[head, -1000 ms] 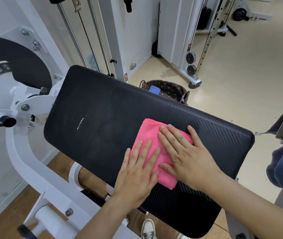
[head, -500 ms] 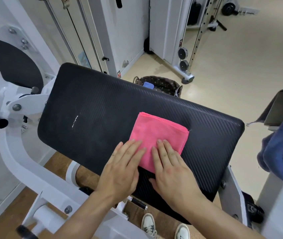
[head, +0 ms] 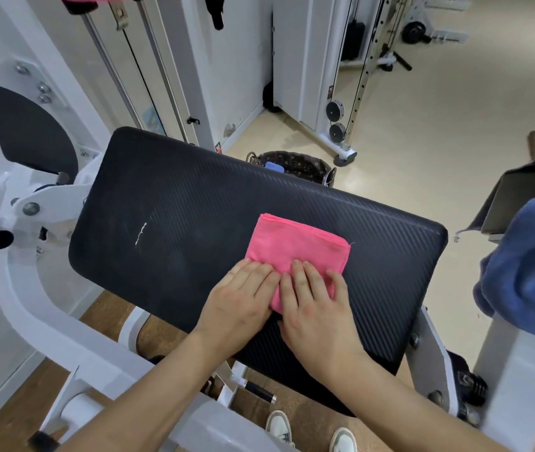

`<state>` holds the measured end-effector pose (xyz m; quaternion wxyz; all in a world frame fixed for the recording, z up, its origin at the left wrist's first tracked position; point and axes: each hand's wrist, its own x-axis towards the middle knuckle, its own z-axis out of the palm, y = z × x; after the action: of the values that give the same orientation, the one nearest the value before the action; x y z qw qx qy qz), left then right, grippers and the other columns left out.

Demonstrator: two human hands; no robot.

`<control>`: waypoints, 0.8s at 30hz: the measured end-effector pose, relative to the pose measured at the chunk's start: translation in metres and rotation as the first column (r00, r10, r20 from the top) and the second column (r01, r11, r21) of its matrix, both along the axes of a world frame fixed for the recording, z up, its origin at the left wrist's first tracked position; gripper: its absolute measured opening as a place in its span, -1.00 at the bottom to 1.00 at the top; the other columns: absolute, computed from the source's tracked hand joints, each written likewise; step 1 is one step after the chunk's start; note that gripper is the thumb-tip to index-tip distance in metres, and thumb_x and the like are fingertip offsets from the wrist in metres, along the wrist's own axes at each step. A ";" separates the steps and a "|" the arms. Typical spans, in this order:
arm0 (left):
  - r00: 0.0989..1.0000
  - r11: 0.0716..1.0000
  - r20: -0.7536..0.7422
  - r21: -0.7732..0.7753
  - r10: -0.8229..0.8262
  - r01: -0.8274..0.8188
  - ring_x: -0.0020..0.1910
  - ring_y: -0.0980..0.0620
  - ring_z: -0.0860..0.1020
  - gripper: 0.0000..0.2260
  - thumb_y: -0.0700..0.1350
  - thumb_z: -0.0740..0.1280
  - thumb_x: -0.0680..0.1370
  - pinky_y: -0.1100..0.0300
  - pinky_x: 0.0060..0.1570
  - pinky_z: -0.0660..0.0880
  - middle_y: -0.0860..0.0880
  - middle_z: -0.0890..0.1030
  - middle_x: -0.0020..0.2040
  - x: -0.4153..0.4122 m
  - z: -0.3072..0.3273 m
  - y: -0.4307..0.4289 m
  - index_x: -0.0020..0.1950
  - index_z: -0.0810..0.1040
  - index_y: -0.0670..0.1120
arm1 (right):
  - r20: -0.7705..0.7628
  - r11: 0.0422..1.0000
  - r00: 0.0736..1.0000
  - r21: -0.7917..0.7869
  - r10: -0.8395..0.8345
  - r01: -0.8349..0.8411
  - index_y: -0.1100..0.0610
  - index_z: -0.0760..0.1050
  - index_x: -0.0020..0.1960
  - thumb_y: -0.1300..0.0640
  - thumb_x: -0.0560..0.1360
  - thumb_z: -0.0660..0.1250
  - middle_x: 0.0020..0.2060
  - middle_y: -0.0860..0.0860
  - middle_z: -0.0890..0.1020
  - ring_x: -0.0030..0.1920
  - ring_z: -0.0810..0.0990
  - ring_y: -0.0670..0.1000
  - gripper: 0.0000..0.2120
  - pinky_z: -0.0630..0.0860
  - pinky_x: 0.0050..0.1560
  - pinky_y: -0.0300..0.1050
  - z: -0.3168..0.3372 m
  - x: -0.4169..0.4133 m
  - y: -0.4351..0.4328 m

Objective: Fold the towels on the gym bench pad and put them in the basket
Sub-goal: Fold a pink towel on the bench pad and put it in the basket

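A pink towel [head: 295, 249], folded into a small square, lies on the black gym bench pad [head: 168, 203]. My left hand [head: 240, 305] rests flat at the towel's near left corner, fingers straight. Beside it, my right hand [head: 318, 308] presses flat on the towel's near edge. Beyond the pad's far edge, a dark patterned basket [head: 302, 164] stands on the floor with a blue towel [head: 274, 167] inside it.
White machine frame and a black round pad [head: 21, 135] are at the left. A blue cloth [head: 527, 265] hangs over a stand at the right. Cable machines [head: 338, 109] stand behind on the beige floor. My shoes [head: 308, 435] show below the pad.
Both hands have slid toward me along the towel, from its middle to its near edge. The towel's far half is now uncovered and lies flat.
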<state>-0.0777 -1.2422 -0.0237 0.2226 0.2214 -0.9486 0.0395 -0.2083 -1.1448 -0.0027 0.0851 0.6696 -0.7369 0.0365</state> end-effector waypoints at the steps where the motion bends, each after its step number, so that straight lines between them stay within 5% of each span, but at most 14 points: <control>1: 1.000 1.000 0.024 0.024 -0.016 0.015 0.09 -0.09 0.59 -0.74 -0.14 0.27 0.53 0.04 0.32 0.39 -0.14 0.64 0.09 0.003 0.005 0.003 0.14 0.61 -0.22 | 0.010 0.999 0.999 -0.018 0.037 -0.036 0.26 0.58 0.19 0.08 0.46 0.12 0.19 0.25 0.60 0.20 0.59 0.22 -0.56 0.23 0.25 0.24 0.003 -0.004 0.002; 6: 0.994 0.946 0.099 0.324 -0.036 0.002 0.00 0.03 0.59 -0.68 -0.07 0.21 0.42 0.22 -0.01 0.52 0.01 0.62 0.04 0.041 0.003 0.048 0.12 0.57 -0.09 | 0.265 0.964 0.938 0.083 0.222 -0.251 0.01 0.53 -0.18 0.02 0.28 0.12 -0.25 -0.10 0.65 -0.20 0.64 -0.02 -0.76 0.45 -0.07 -0.12 0.020 -0.020 0.035; 12: 0.992 0.886 0.115 0.453 0.049 -0.097 0.23 0.00 0.41 -0.37 -0.28 0.42 0.25 0.11 0.01 0.59 0.01 0.46 0.25 0.053 -0.010 0.062 0.33 0.45 -0.08 | 0.524 0.953 0.848 0.216 0.073 -0.215 0.04 0.55 0.06 0.01 0.34 0.07 0.01 -0.06 0.65 0.08 0.58 0.04 -0.60 0.47 0.17 -0.05 0.016 -0.020 0.045; 14: 0.997 0.860 0.048 0.504 0.061 -0.077 0.19 0.04 0.44 -0.43 -0.29 0.40 0.23 0.09 0.08 0.54 0.07 0.54 0.20 0.053 -0.007 0.052 0.24 0.53 -0.05 | 0.620 0.960 0.784 0.206 0.020 -0.187 -0.01 0.55 0.16 0.04 0.39 0.15 0.08 -0.10 0.65 0.12 0.56 -0.02 -0.61 0.46 0.19 -0.07 0.019 -0.026 0.047; 17: 0.978 0.726 -0.033 0.675 0.206 -0.130 0.08 0.30 0.45 -0.62 -0.19 0.42 0.34 0.36 0.05 0.42 0.31 0.56 0.02 0.050 0.007 0.040 0.08 0.58 0.17 | 0.783 0.962 0.615 0.230 -0.093 -0.147 -0.08 0.57 0.18 0.12 0.48 0.31 -0.07 -0.20 0.66 -0.03 0.58 -0.15 -0.70 0.48 0.02 -0.20 0.026 -0.033 0.049; 21: 0.944 0.521 0.022 0.830 0.328 -0.200 0.01 0.30 0.48 -0.69 -0.09 0.41 0.48 0.44 -0.08 0.38 0.21 0.54 -0.02 0.044 0.021 0.027 -0.02 0.50 0.36 | 0.889 0.987 0.438 0.161 -0.136 -0.019 -0.08 0.64 0.05 0.04 0.50 0.39 -0.18 -0.20 0.67 -0.16 0.60 -0.17 -0.86 0.49 -0.12 -0.24 0.029 -0.034 0.045; 24: 0.936 0.485 0.046 0.846 0.350 -0.223 -0.04 0.23 0.50 -0.77 -0.01 0.37 0.51 0.35 -0.11 0.42 0.08 0.56 -0.03 0.037 0.021 0.021 -0.01 0.49 0.36 | 0.883 0.987 0.447 0.094 -0.142 0.127 -0.08 0.63 0.00 0.04 0.49 0.41 -0.17 -0.18 0.67 -0.11 0.60 -0.18 -0.90 0.50 -0.08 -0.25 0.027 -0.033 0.043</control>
<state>-0.0406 -1.2213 -0.0025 0.1413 0.4578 -0.7822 -0.3983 -0.2416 -1.1022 0.0240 -0.3123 0.4929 -0.7243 0.3673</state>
